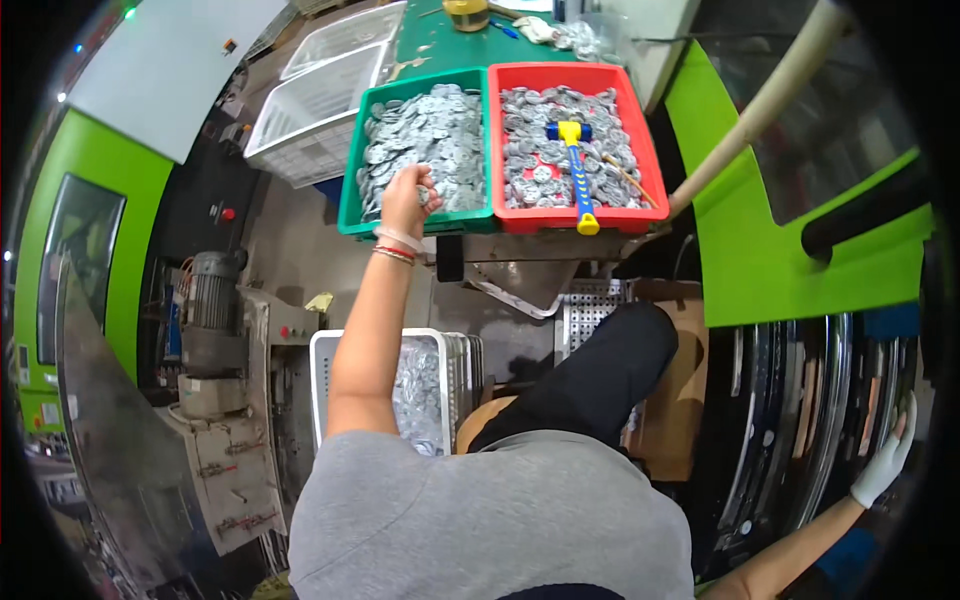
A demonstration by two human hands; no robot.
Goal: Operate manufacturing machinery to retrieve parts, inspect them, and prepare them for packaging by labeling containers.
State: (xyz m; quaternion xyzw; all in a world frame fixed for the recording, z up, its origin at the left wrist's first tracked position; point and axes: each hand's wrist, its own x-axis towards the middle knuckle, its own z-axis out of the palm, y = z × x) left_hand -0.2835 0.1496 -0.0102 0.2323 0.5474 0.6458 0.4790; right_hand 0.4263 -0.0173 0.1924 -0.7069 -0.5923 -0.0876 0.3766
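Note:
My left hand (408, 200), bare and with bands round its wrist, is over the near edge of a green tray (352, 190). Its fingers are curled together, and whatever lies in them is too hidden to make out. Small round grey metal parts (425, 130) are heaped in that tray. A red tray (642, 130) stands against its right side with more such parts, and a hammer (575, 165) with a blue head and yellow-blue handle lies on them. Far out at the lower right, my right hand (885, 465) in a white glove has its fingers stretched out, beside the machine's metal bars.
White baskets (300, 130) stand left of the green table (440, 45). Below my left arm is a white basket (322, 370) of grey parts. A cardboard box (675, 400) is beside my leg. Green machines (800, 220) flank both sides, one with a pale slanted pipe (750, 120).

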